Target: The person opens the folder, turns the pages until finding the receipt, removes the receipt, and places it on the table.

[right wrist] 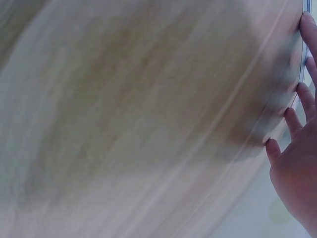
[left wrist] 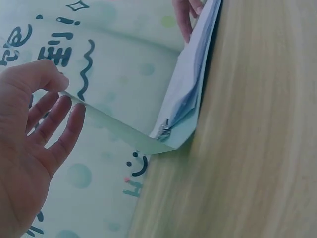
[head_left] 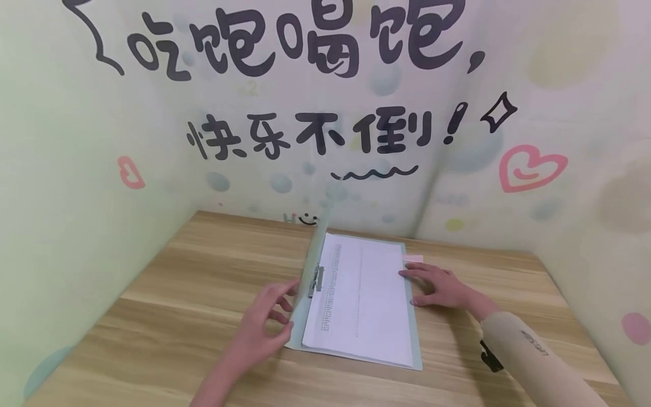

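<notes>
A pale green clip folder (head_left: 417,347) lies opened on the wooden table, its cover (left wrist: 126,130) raised along the left side. Printed white paper (head_left: 376,294) sits under a metal clip (head_left: 316,281) near the folder's spine. My left hand (head_left: 264,316) is at the cover's free edge; in the left wrist view the edge runs between its thumb and fingers. The right hand (head_left: 442,286) rests at the folder's right edge, fingers fairly straight, fingertips on the edge of the sheets. In the right wrist view that hand (right wrist: 299,158) shows at the far right.
The wooden table (head_left: 168,333) meets a printed wall (head_left: 305,192) behind the folder. A small pink piece (head_left: 414,258) sticks out past the folder's upper right edge. A black object (head_left: 490,357) shows below the right sleeve (head_left: 529,350).
</notes>
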The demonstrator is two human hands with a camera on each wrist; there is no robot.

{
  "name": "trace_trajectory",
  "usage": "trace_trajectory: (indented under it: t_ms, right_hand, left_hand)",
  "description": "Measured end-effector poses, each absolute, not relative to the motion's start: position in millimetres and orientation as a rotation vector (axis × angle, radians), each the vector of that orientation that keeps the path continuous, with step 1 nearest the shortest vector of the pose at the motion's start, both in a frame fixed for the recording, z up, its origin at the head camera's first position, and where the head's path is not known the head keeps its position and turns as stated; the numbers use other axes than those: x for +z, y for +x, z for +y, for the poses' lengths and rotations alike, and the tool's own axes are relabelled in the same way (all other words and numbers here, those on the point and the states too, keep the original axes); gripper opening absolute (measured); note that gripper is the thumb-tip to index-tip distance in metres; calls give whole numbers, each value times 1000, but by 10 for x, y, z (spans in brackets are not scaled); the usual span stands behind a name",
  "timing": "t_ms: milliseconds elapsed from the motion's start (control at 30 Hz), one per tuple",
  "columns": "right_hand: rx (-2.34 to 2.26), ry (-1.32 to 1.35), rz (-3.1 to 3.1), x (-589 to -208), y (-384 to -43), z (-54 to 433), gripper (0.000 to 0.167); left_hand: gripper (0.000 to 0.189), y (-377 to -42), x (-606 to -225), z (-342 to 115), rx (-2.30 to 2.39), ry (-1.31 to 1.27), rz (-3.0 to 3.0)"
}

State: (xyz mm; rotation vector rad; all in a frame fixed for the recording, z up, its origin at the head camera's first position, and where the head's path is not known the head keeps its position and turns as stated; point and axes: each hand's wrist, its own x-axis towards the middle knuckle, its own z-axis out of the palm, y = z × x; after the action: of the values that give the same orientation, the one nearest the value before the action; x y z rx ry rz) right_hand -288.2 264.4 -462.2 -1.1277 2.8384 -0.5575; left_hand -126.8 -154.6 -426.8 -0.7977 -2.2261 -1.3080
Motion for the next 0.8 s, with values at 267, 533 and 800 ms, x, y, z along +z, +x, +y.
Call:
trace_trajectory:
  t_ms: [267, 533, 800]
  right_hand:
    - [-537, -1097, 2820, -4601, -2901, 2611, 66]
    - [-490, -1102, 2844, -4617, -2909, 2646, 66]
    - [-508, -1090, 2827, -4618, -2882, 2623, 67]
  left_hand:
    - [85, -1272, -4118, -1698, -1358, -794, -2115]
    - [84, -1269, -4000, -1885, -1474, -736, -1960]
    - [86, -1196, -3920, -2176, -1595, -647, -1817]
